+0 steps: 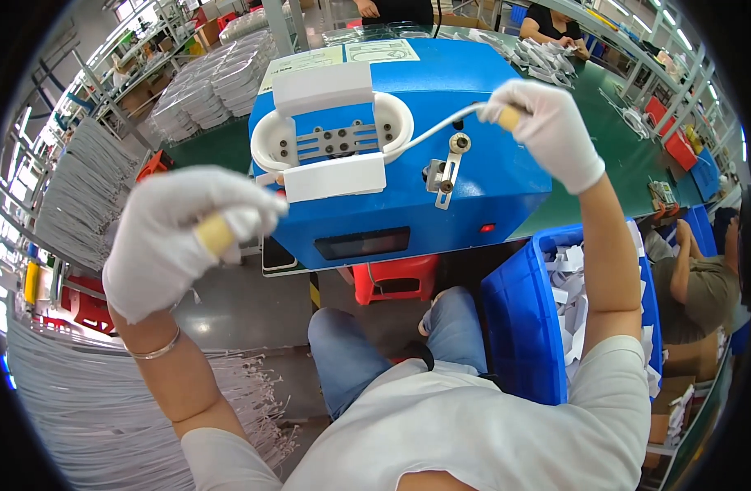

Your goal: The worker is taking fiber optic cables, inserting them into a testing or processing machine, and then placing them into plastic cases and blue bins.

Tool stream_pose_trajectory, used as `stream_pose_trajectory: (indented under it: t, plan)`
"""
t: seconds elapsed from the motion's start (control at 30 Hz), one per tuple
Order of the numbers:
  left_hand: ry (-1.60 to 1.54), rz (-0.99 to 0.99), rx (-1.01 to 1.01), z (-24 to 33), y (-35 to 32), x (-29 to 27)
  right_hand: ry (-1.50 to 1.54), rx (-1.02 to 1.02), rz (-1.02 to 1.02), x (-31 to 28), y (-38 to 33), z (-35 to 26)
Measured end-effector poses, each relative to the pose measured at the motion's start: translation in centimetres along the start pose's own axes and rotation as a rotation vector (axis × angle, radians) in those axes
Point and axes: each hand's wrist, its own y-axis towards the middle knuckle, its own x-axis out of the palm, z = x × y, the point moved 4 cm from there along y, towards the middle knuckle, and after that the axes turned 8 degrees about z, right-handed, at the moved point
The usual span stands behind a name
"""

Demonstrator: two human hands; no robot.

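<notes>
A blue machine [351, 221] stands on the bench before me. On its face, a white cable coil [265, 143] loops around a slotted metal plate [338, 141], between an upper white flap [322, 88] and a lower white flap [334, 178]. The cable's free length [441, 127] runs up to the right into my right hand [543, 127], whose gloved fingers are closed around it. My left hand [183, 233], gloved too, is left of the lower flap with its fingers curled together; whatever they pinch is hidden. Both gloves have yellowish bands on the fingers.
A blue bin [514, 319] of white pieces stands at my right. Bundled white cables [130, 401] lie at lower left, with more hanging [89, 196] above. A red stool [396, 278] is under the bench. Clear trays [216, 90] are stacked behind; co-workers sit beyond and at right.
</notes>
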Motion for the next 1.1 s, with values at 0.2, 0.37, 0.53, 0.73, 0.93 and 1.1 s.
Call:
stream_pose_trajectory:
  t: [0.2,0.37,0.53,0.73,0.93,1.1]
  plan:
    - [0.268,0.265,0.773,2.8,7.9,-0.4,-0.326,-0.459,0.268,0.8,8.6,0.7]
    - [0.344,-0.389,0.635,2.5,15.2,1.8,-0.267,-0.597,-0.028,8.5,14.6,-0.3]
    - [0.546,-0.112,0.43,1.4,13.6,-0.9,0.035,-0.552,0.318,4.9,9.5,-7.0]
    - [0.505,-0.017,0.331,-0.6,9.2,-3.3,-0.391,-0.756,0.161,5.5,4.5,-10.3]
    - [0.695,0.129,0.365,-1.7,8.3,-1.3,-0.527,-0.678,-0.008,7.5,5.0,-8.8]
    - [0.508,0.391,0.596,-2.6,7.8,1.6,-0.186,-0.281,-0.267,7.3,7.5,-6.7]
